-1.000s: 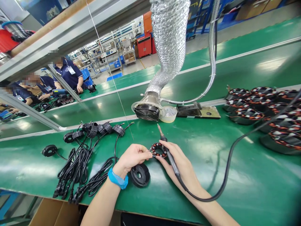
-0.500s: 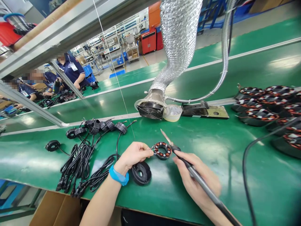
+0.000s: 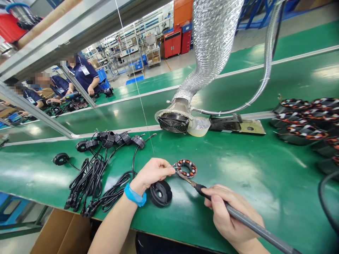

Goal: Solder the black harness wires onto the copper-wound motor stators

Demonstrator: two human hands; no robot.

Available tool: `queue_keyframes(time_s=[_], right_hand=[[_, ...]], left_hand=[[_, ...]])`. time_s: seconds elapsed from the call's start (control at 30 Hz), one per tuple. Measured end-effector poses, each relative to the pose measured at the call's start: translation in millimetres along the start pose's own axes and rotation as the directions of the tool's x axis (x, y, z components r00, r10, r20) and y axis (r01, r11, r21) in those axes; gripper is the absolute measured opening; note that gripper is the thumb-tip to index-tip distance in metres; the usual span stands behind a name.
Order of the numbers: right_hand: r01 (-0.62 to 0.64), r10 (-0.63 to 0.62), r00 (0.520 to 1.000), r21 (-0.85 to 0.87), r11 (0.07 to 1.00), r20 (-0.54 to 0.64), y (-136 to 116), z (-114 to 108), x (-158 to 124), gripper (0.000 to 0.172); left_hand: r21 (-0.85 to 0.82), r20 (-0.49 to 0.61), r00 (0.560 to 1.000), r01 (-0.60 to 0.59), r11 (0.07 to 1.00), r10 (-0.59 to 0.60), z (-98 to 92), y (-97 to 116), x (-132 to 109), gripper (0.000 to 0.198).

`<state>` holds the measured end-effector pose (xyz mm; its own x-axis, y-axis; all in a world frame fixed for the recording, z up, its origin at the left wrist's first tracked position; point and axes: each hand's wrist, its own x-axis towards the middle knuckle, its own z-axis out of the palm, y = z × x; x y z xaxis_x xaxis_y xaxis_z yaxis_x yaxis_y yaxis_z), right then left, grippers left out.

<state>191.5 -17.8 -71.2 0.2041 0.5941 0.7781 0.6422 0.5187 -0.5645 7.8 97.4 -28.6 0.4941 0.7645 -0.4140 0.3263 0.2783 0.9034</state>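
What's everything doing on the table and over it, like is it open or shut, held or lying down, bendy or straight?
Left hand: shut, pinching wires
Right hand: shut around the iron
Iron: held, tip down by the wires; can't tell if hot
Ring: wires pinched
Cap: lying down, hollow side up
Cables: bundled
Fan: can't tell if spinning
Hose: bent

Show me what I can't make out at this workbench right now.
All in the head view:
Wires: pinched stretch hidden by the left hand.
Grey-handled tool: rear end cut off by the bottom edge; tip contact too small to tell.
Rightmost wound rings: cut off by the right edge.
White badge: lettering too small to read.
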Motion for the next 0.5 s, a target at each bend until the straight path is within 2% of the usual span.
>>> queue_keyframes(time_s=[0.27,0.5], right_hand=[[-0.029,0.029,1.000,0.008,1.000,-0.005,4.5,1.3,-5.8,0.018],[-0.145,0.156,0.984,0.123,0.982,-0.090,8.2,2.4,-14.3,0.019]], left_hand=[[-0.022,0.011,1.000,-0.012,1.000,0.012,-0.6,-0.9,0.8,0.035],[-0.008,-0.003,1.000,-0.011,1.000,0.011,0.8,0.3,0.2,0.033]])
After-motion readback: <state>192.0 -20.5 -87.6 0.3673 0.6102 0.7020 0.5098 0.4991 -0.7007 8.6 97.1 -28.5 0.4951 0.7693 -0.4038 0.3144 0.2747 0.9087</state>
